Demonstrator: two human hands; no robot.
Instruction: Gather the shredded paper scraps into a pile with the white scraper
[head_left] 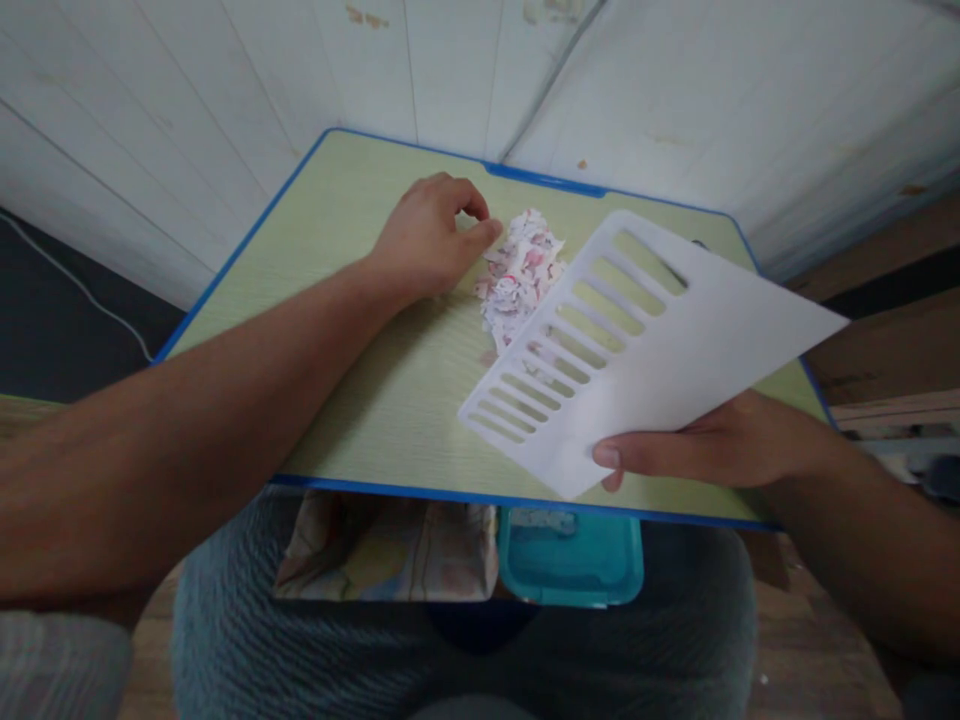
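My right hand (720,440) grips a white plastic sheet (697,330) with a row of long slots along one side. The thumb lies on top and most fingers are hidden underneath. The sheet is tilted above the table and covers part of a pile of torn paper scraps (525,265), white with pink and red marks. At the pile's left edge is my left hand (442,235), its index finger curled down to the thumb in a pinch. Whether a scrap sits between those fingertips is too small to make out.
The small table (352,410) has a pale green top and a blue rim. Below its front edge, over my lap, are a patterned open bag (390,560) and a turquoise plastic container (574,565). A white plank wall (442,70) stands behind, with a cable on it.
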